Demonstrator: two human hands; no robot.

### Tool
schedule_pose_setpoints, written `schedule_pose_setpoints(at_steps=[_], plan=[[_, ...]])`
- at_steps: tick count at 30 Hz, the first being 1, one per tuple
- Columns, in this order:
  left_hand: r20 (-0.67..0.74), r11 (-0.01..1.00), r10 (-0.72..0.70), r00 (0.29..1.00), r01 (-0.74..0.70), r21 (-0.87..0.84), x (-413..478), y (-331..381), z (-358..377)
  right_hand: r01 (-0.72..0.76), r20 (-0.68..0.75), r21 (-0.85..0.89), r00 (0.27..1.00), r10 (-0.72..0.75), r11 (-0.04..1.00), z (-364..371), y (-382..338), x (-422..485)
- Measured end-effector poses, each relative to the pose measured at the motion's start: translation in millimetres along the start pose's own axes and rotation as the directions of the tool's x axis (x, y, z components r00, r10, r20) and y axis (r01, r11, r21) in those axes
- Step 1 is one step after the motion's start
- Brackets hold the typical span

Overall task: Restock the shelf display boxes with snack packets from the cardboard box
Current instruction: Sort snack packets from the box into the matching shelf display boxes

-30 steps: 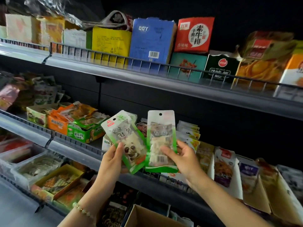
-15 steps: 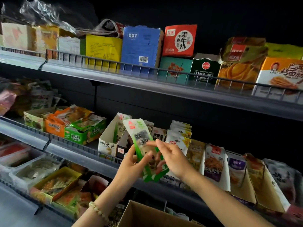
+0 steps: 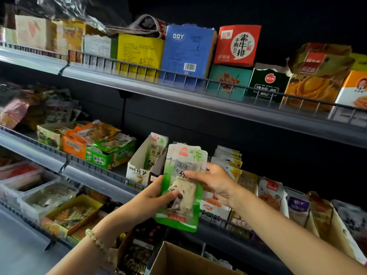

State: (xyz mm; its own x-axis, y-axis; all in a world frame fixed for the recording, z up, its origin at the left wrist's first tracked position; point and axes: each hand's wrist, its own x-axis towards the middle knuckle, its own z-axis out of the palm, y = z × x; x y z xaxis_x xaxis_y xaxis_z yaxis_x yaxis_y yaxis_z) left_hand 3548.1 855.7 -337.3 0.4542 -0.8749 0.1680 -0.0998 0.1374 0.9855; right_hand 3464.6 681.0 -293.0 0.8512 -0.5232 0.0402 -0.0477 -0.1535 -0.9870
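Both hands on a small stack of green bamboo-shoot packets, held upright in front of the middle shelf. My left hand grips the lower left edge, thumb across the panda print. My right hand pinches the upper right side, fingertips on the front face. Step, as I judge it: squaring the stack before loading. The white display box with matching print stands just to the left, open-topped, one packet inside. Next move calls for tilting the stack and sliding it in behind that packet. The cardboard box sits below, open.
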Motion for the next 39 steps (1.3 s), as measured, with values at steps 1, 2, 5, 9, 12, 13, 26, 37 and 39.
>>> schedule_pose_setpoints(at_steps=[1,2,5,9,12,13,26,37,39], plan=[[0.013,1.0,0.003,1.0,-0.003,-0.012,1,-1,-4,0.017,-0.02,0.004,1.0,-0.017,1.0,5,0,4],[0.023,1.0,0.002,1.0,-0.001,-0.016,2,-3,-8,0.034,-0.039,0.004,0.999,-0.034,0.999,9,1,8],[-0.021,1.0,0.001,1.0,-0.001,0.007,8,-12,-24,0.038,-0.048,-0.044,0.998,-0.04,0.998,21,1,23],[-0.134,0.999,0.036,0.99,-0.04,-0.027,26,-27,-52,-0.018,0.052,-0.103,0.998,0.023,0.995,27,-9,46],[-0.198,0.997,0.066,0.978,-0.071,-0.02,46,-29,-74,0.017,0.088,-0.123,0.996,-0.007,0.992,31,-23,69],[-0.241,0.995,0.102,0.965,-0.098,0.029,54,-31,-83,0.04,0.077,-0.143,0.997,-0.029,0.989,34,-28,78],[-0.175,0.572,0.369,0.913,-0.075,0.817,121,-80,-154,0.075,-0.259,-0.167,0.959,-0.117,0.983,64,-26,230],[-0.128,0.64,0.315,0.94,-0.111,0.761,133,-89,-149,0.08,-0.178,-0.447,0.968,-0.176,0.891,77,-17,265],[-0.13,0.648,0.324,0.937,-0.12,0.752,133,-90,-149,0.102,-0.128,-0.554,0.97,-0.206,0.826,81,-13,268]])
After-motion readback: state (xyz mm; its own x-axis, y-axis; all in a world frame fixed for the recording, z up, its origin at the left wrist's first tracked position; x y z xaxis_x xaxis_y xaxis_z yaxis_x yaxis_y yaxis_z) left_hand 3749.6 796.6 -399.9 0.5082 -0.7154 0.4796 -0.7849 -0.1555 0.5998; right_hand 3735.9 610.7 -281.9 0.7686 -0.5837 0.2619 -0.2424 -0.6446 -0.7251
